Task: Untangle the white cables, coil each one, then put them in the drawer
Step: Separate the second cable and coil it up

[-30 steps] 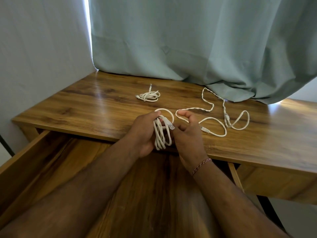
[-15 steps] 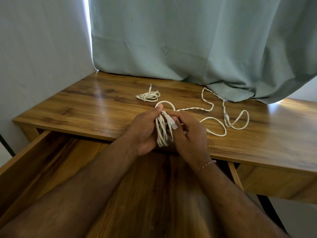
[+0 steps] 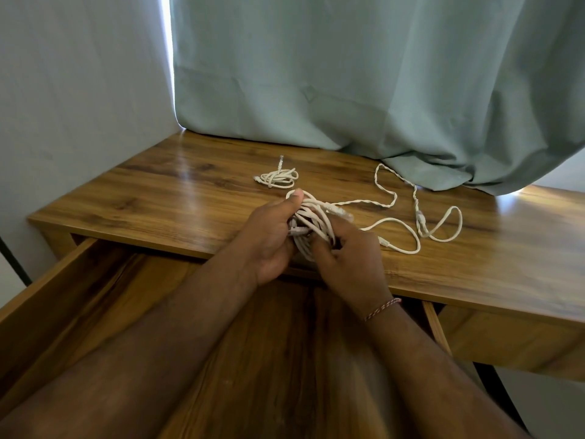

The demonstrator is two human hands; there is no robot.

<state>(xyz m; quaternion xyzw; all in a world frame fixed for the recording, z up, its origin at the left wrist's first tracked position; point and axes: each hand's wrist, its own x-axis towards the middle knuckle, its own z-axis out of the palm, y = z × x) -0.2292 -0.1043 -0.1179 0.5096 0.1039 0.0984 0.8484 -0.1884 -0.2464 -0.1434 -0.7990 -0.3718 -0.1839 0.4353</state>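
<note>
One coil gripped in left hand above desk edge, right hand pinching its wraps. Light, limp, springy; best held across the bundle. Loose cable and second coil lying on desk; drawer open.

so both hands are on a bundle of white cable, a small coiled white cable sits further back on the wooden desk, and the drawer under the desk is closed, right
Not quite: the wooden drawer is pulled open, not closed, as the head view shows. The rest holds: the left hand and right hand both grip the bundle of white cable, and the small coiled white cable lies further back on the wooden desk.
</note>
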